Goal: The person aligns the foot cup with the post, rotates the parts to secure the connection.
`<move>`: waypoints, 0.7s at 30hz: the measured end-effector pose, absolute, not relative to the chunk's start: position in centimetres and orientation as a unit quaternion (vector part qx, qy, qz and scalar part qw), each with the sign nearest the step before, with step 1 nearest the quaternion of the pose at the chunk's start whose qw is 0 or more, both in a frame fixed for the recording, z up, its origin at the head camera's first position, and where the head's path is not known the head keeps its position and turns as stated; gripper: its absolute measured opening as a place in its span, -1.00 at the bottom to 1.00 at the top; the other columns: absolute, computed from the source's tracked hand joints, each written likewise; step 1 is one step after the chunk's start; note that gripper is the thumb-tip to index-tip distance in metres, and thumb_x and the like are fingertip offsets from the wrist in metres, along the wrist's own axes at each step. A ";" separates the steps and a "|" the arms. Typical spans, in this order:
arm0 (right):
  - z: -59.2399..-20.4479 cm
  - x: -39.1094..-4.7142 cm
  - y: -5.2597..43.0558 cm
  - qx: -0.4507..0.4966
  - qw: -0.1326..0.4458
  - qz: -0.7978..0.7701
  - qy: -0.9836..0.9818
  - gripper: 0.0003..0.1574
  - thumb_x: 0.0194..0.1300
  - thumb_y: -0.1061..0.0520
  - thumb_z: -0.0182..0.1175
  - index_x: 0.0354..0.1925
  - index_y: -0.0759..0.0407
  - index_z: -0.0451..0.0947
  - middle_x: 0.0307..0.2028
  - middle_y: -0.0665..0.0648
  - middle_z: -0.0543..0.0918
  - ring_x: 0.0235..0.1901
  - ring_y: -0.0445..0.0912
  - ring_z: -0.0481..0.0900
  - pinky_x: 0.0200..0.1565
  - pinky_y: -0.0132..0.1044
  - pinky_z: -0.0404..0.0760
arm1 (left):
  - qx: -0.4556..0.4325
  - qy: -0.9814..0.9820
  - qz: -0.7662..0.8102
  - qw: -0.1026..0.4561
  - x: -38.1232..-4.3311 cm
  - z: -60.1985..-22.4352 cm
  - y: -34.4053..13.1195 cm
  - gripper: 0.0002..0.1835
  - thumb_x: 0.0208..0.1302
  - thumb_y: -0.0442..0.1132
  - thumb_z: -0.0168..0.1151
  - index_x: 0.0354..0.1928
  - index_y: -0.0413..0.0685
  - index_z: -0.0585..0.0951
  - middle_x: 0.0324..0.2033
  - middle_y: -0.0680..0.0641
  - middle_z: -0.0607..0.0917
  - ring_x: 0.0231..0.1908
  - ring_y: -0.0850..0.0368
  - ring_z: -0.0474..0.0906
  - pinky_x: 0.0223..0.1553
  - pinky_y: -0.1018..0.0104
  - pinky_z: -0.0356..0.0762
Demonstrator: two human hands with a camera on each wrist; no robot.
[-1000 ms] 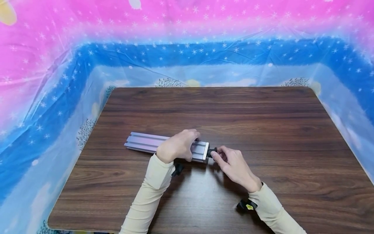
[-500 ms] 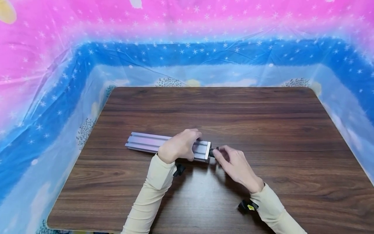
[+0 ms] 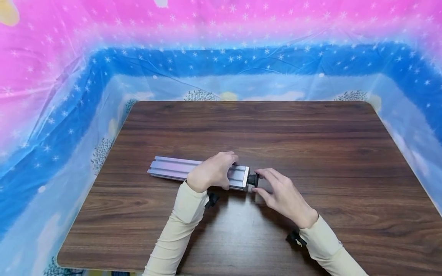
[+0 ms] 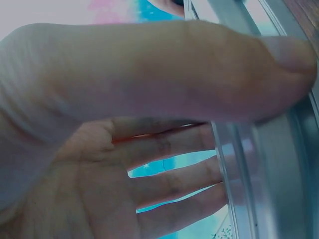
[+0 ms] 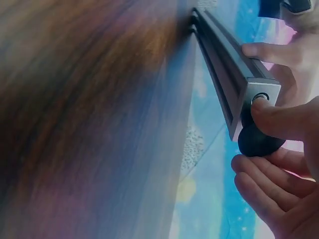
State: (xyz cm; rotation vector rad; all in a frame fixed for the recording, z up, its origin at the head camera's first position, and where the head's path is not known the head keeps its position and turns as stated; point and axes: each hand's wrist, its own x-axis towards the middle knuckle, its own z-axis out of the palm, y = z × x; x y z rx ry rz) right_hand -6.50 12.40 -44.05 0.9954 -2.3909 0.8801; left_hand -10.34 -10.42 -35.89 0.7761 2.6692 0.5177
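A silver aluminium extrusion (image 3: 172,167) lies on the wooden table (image 3: 276,130), slanting slightly down to the right. My left hand (image 3: 212,172) grips it near its right end, thumb (image 4: 199,74) along the near side and fingers across the far side. From the end plate (image 5: 271,90) sticks out a black round knob (image 3: 253,180) on a short stem. Around this knob my right hand (image 3: 284,195) stands with thumb and fingers spread apart. In the right wrist view the thumb is up by the hole in the plate, and the fingertips (image 5: 242,162) are right below the knob's rim.
A pink and blue curtain (image 3: 221,63) with snowflakes surrounds the table's back and sides. Black wrist mounts (image 3: 296,238) sit at both cream sleeves (image 3: 321,237).
The right hand's thumb and fingers have spread from their pinch on the black knob, and the hand has shifted slightly right. The extrusion moved slightly right at first; the left hand keeps its grip.
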 end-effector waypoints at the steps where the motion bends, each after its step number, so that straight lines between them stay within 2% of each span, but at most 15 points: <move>1: -44.1 -6.6 12.4 0.355 0.196 0.320 -0.856 -0.44 0.09 0.17 0.52 0.03 0.35 0.61 -0.12 0.17 0.72 -0.12 -0.01 0.73 -0.09 -0.13 0.71 | 0.267 0.933 0.179 0.160 -10.3 -36.0 -10.4 -0.38 -0.27 -0.52 0.54 -0.01 -0.24 0.61 -0.20 -0.08 0.62 -0.26 0.08 0.49 -0.18 0.24 0.56; 7: -44.2 -7.3 12.4 0.334 0.125 0.358 -0.863 -0.48 0.14 0.13 0.50 0.01 0.37 0.64 -0.15 0.20 0.76 -0.22 -0.02 0.76 -0.20 -0.15 0.74 | 0.250 0.938 0.161 0.177 -10.3 -36.6 -10.1 -0.31 -0.23 -0.49 0.60 0.08 -0.23 0.59 -0.12 -0.07 0.63 -0.17 0.07 0.53 -0.04 0.21 0.59; 12: -44.9 -8.1 12.8 0.317 0.067 0.369 -0.871 -0.50 0.17 0.13 0.49 0.01 0.37 0.65 -0.12 0.22 0.77 -0.22 -0.01 0.77 -0.18 -0.16 0.74 | 0.244 0.943 0.147 0.172 -10.2 -37.6 -9.8 -0.25 -0.23 -0.44 0.65 0.14 -0.21 0.57 0.01 -0.08 0.63 -0.02 0.02 0.59 0.09 0.17 0.59; 17: -45.2 -8.9 13.4 0.308 0.045 0.359 -0.880 -0.50 0.16 0.16 0.50 0.01 0.37 0.63 -0.14 0.22 0.77 -0.22 -0.04 0.77 -0.16 -0.16 0.73 | 0.254 0.945 0.130 0.160 -10.5 -38.5 -9.4 -0.21 -0.16 -0.32 0.67 0.21 -0.24 0.53 0.10 -0.13 0.61 0.12 -0.05 0.57 0.20 0.12 0.54; 21: -45.4 -9.3 13.7 0.303 0.028 0.348 -0.887 -0.50 0.16 0.18 0.49 0.02 0.39 0.62 -0.16 0.24 0.77 -0.22 -0.03 0.77 -0.15 -0.15 0.72 | 0.272 0.942 0.121 0.153 -10.8 -39.4 -9.3 -0.22 -0.09 -0.23 0.66 0.22 -0.24 0.52 0.13 -0.15 0.60 0.15 -0.07 0.55 0.24 0.11 0.50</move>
